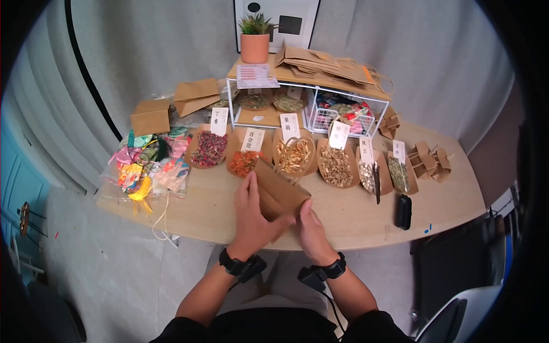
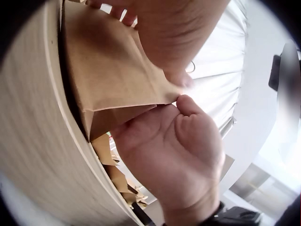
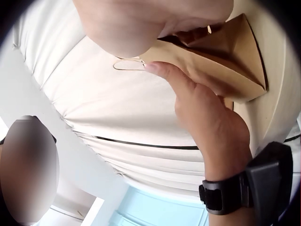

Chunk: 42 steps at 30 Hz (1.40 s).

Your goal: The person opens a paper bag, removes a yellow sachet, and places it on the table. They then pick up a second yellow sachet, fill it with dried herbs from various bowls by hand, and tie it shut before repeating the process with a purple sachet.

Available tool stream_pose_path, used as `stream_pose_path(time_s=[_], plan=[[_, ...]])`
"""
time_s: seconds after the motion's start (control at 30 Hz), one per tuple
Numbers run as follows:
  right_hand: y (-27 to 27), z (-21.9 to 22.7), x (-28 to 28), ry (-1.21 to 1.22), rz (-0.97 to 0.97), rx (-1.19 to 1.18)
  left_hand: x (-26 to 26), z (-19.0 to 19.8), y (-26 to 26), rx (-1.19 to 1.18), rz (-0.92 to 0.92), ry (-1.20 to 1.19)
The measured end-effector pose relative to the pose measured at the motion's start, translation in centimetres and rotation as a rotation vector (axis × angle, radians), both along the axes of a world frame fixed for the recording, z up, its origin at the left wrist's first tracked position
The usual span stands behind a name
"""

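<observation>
A brown paper bag (image 1: 281,191) with a twisted-cord handle is held over the front middle of the table, tilted. My left hand (image 1: 254,220) grips its left side, fingers along the far face and thumb across the near face. At the lower right end my right hand (image 1: 315,233) holds the bag's edge. In the left wrist view a folded open end of the bag (image 2: 117,70) shows, with the right hand's (image 2: 169,155) fingers partly hidden behind the paper. The left thumb comes close to the bag's corner in the right wrist view, with the left hand (image 3: 209,113) below.
Behind the bag stand labelled trays of dried petals (image 1: 209,148), orange flowers (image 1: 243,164), slices (image 1: 294,157) and herbs (image 1: 400,174). Colourful tasselled sachets (image 1: 150,163) lie left. A shelf (image 1: 337,86) carries folded paper bags (image 1: 326,64). A black case (image 1: 404,212) lies right.
</observation>
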State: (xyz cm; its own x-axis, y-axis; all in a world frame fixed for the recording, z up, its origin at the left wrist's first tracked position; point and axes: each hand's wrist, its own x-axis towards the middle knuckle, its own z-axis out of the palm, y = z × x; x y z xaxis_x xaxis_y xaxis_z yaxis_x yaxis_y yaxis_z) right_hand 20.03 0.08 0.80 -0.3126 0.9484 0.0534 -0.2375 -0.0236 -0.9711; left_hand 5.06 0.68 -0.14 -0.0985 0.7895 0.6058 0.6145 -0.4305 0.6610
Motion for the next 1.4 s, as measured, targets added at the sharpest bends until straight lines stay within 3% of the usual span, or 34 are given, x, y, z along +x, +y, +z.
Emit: stream_pose_path(time_s=[0.13,0.23,0.33,0.43,0.53,0.73,1.03,1.17,1.4], plan=[[-0.2,0.9,1.0,-0.004,0.303,0.060,-1.7,-0.1,-0.2,-0.096,-0.248,0.026],[1.0,2.2,1.9,-0.292,0.289,0.450,-3.4,1.0,-0.2,-0.161,-0.437,-0.091],[2.4,1.7,2.2,-0.346,0.365,0.401,-3.6,0.8,0.1,-0.210,-0.639,-0.199],[2.5,2.2,2.2,-0.383,0.413,0.340,-3.6,0.1,0.4,-0.374,-0.727,-0.203],[2.7,2.8,2.5,-0.408,0.365,0.381,-3.9,0.8,0.2,-0.371,-0.773,-0.300],[2.5,2.3,3.4,-0.341,0.191,0.340,-5.1,1.4,0.2,-0.287,-0.722,-0.392],[1.7,3.2,3.2,-0.493,0.183,0.558,-4.2,1.1,-0.6,-0.147,-0.608,-0.204],[1.4,3.9,4.4,-0.085,0.206,0.452,-4.1,1.5,-0.8,-0.003,-0.504,-0.028],[-1.3,8.9,2.6,-0.505,-0.019,0.355,-3.8,1.2,-1.4,0.120,-0.437,0.042]])
